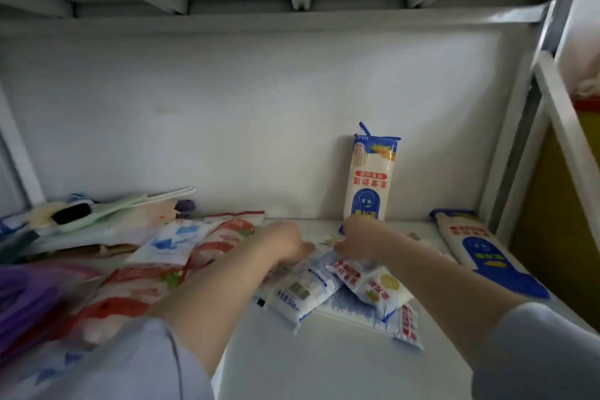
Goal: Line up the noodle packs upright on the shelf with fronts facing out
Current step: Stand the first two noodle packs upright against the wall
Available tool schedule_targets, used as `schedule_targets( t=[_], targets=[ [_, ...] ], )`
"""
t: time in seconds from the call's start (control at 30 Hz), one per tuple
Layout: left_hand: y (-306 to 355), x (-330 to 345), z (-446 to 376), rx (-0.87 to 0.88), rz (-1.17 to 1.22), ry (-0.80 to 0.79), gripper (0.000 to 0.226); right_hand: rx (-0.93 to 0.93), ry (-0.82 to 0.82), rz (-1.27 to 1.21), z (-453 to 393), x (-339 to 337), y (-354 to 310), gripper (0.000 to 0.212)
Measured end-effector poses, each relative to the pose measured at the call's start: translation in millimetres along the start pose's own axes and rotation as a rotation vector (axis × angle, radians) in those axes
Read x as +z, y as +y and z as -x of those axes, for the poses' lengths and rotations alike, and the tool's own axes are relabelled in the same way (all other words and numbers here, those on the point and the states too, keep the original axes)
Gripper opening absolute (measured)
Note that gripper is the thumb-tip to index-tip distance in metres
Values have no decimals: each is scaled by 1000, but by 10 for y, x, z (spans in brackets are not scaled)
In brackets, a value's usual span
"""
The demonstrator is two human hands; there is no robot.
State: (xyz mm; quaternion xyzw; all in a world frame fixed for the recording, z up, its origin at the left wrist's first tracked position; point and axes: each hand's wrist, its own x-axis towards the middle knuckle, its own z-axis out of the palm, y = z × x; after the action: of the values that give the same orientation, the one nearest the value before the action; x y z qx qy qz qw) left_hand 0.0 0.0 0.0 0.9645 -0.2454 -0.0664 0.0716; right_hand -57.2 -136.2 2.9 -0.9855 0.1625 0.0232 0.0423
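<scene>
White back wall (pixel 227 114) behind the goods; metal upright (pixel 532 114) at the right; yellow panel (pixel 565 198) beyond it; purple bag (pixel 29 299) at the near left.

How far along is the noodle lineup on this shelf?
Early. Done: one blue-and-white noodle pack stands against the back wall, though its print reads upside down. In hand: the left hand and right hand are on the flat blue packs mid-shelf. Left: that pile, the pack lying at right, and the red packs at left.
</scene>
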Motion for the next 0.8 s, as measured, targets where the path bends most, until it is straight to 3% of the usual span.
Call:
schedule_targets(
  t=[0.3, 0.5, 0.67, 0.8],
  targets=[
    [-7, 73, 10, -101, -15, -179, 75, 81, -139, -20, -45, 124, -96, 32],
    [81, 47, 24, -155, 39, -297, 85, -66, -308, 98, -11, 47, -302, 40],
    [123, 3, 12, -211, 207, -334, 71, -88, -341, 134, -71, 84, -330, 38],
    [57, 84, -12, -290, 558, -337, 49, -8, -270, 20, -44, 70, -295, 39]
  ],
)
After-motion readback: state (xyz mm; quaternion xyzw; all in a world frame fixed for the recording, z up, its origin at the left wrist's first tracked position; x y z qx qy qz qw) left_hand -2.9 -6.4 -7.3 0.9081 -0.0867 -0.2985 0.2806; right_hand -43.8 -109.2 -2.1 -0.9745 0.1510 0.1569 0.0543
